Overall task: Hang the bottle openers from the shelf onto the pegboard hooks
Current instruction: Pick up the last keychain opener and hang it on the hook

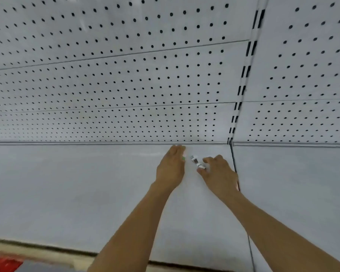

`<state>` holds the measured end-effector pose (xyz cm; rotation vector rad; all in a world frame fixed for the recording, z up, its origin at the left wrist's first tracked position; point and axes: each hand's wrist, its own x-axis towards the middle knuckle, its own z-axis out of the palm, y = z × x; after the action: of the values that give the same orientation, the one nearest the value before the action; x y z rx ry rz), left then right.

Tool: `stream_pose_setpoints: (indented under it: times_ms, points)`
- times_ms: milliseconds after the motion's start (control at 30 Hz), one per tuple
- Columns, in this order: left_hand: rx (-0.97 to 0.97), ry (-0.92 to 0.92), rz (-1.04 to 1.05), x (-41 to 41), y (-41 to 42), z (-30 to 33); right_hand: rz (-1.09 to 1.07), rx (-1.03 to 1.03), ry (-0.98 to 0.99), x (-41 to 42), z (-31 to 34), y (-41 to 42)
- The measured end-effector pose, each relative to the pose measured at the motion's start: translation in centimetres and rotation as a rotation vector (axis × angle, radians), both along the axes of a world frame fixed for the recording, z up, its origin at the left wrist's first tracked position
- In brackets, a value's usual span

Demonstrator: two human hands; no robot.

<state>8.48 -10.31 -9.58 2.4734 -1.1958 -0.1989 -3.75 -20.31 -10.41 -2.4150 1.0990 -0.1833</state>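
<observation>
While reaching across the shelf (pixel 86 193), both hands busy at its far edge, just short of the seam where the pegboard (pixel 126 85) rises. Right hand (pixel 219 172) curled, thumb and forefingers pinching a small silvery bottle opener (pixel 197 163), metal end pointing up and left toward the other hand. Left hand (pixel 171 167) just beside it, fingers extended toward the seam, fingertips almost touching the pegboard's bottom rail; a speck of green (pixel 183 158) showing at the palm edge, possibly part of a second opener, but too blurred to tell whether anything is gripped there.

Judged as the pick-up step: one opener lifted or being lifted off the shelf, none yet hung. No hooks visible anywhere on the pegboard above the hands, only rows of dark holes, so the target peg must lie outside this view or be too faint to see.

Next move, by judgement: raise the pinched opener away from the shelf, turn it so its hanging hole faces the board, find a hook, then thread it on. Needs a firm pinch, since the piece is small and slick-looking, and a clear look at the hole before approach.

Further out: a slotted upright (pixel 243 79) to the right of the hands, dividing the pegboard from a second panel; a dark strip along the shelf's near edge; a patch of red (pixel 2 264) at lower left, below the shelf.
</observation>
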Motion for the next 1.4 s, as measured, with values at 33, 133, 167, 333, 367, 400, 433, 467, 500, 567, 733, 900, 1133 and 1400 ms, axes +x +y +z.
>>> stream_pose_setpoints:
  times_ms: [33, 133, 167, 333, 367, 400, 433, 467, 500, 567, 733, 900, 1133, 1400]
  points:
    - [0.064, -0.07, -0.059, 1.0, -0.5, -0.2, -0.023, -0.027, 0.006, 0.2, -0.1, 0.2]
    - [0.129, -0.372, -0.255, 3.1, -0.7, -1.0, -0.102, -0.072, 0.002, 0.5, -0.3, 0.9]
    - [0.145, -0.422, -0.269, 3.7, -0.5, -1.5, -0.133, -0.062, -0.009, 0.5, -0.4, 1.1]
    - [0.016, -0.414, -0.373, 5.4, 0.6, -2.6, -0.286, -0.005, -0.084, 0.9, -0.2, 2.3]
    - [-0.006, -0.389, -0.391, 5.6, 0.8, -2.5, -0.296, 0.004, -0.082, 0.9, -0.2, 2.7]
    - [-0.022, -0.336, -0.405, 5.5, 1.0, -2.3, -0.304, 0.026, -0.087, 0.8, -0.2, 3.0]
    - [-0.039, -0.267, -0.411, 5.4, 1.1, -2.1, -0.321, 0.064, -0.107, 0.5, -0.2, 3.3]
    - [-0.057, -0.162, -0.386, 5.0, 1.3, -1.5, -0.348, 0.118, -0.151, 0.2, -0.1, 3.6]
    - [-0.091, -0.012, -0.342, 4.6, 1.6, -1.1, -0.384, 0.191, -0.22, -0.2, 0.1, 3.9]
    - [-0.209, 0.322, -0.222, 2.9, 2.0, -0.2, -0.466, 0.366, -0.4, -1.3, 0.9, 4.7]
    - [-0.358, 0.802, -0.175, -2.7, 2.8, 2.3, -0.594, 0.601, -0.65, -5.8, 3.7, 6.7]
    - [-0.122, 0.7, -0.608, -8.4, 2.8, 4.9, -0.635, 0.622, -0.721, -12.5, 5.8, 8.0]
    - [-0.165, 0.163, -0.842, -19.9, 0.8, 6.2, -0.718, 0.63, -0.823, -25.5, 8.3, 9.9]
    - [-0.252, 0.386, -0.985, -39.0, 0.9, 6.5, -0.831, 0.59, -0.987, -44.7, 10.2, 12.7]
